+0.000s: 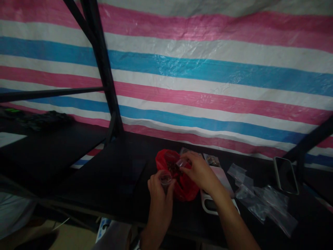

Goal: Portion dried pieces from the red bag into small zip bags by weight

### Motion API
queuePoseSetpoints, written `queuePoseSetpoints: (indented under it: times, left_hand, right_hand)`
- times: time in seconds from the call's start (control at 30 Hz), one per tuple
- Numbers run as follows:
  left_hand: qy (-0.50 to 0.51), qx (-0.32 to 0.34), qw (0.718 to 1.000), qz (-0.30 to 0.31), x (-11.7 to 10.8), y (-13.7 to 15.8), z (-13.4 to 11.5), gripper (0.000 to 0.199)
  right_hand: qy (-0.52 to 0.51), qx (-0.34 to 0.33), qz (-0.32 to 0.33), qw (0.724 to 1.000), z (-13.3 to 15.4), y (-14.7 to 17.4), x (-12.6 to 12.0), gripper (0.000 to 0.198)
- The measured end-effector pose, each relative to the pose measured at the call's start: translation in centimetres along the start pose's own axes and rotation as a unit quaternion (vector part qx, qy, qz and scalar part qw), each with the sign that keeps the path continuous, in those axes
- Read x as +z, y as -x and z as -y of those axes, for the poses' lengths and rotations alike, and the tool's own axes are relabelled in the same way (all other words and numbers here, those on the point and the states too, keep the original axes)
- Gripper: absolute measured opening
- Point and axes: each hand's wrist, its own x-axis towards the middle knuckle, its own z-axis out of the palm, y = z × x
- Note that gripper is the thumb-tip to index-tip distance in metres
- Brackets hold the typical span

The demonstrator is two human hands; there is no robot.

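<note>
A red plastic bag (185,190) lies open on the black table, with many small dark pieces (172,168) inside. At its near left edge my left hand (158,189) is closed around a small clear plastic cup (165,178). My right hand (195,167) reaches over the bag from the right, its fingers pinching another small clear cup (181,162) above the dark pieces. What that second cup contains is too blurred to tell. Right of the bag, partly under my right forearm, sits a white digital scale (222,180).
Several clear zip bags (262,201) are spread right of the scale, and a phone (286,175) lies beyond them. A small bag of pieces (212,160) sits behind the scale. A black metal frame (102,69) and striped plastic sheeting (208,76) stand behind the table (111,177).
</note>
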Motion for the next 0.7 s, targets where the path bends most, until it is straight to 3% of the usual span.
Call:
queuePoseSetpoints:
  times: [0.1, 0.17, 0.27, 0.37, 0.7]
  left_hand:
    - [0.005, -0.015, 0.999, -0.033, -0.5, -0.8, 0.2, 0.037]
    - [0.037, -0.051, 0.998, -0.015, -0.7, -1.5, 0.4, 0.042]
    - [0.113, -0.128, 0.984, 0.049, -0.7, -2.6, 0.5, 0.055]
    - [0.162, -0.175, 0.97, 0.056, -0.7, -3.4, 0.3, 0.066]
    - [0.194, -0.18, 0.964, 0.008, -0.8, -3.6, -0.5, 0.069]
  right_hand:
    - [0.081, 0.051, 0.022, 0.995, -0.6, -0.6, 1.7, 0.024]
    - [0.098, 0.076, 0.024, 0.992, -0.5, -0.8, 2.8, 0.026]
    - [0.072, 0.089, 0.02, 0.993, -0.3, -1.3, 4.0, 0.026]
    - [0.024, 0.079, 0.04, 0.996, -0.6, -1.7, 4.5, 0.022]
    - [-0.096, 0.081, 0.086, 0.988, -2.0, -0.9, 4.2, 0.02]
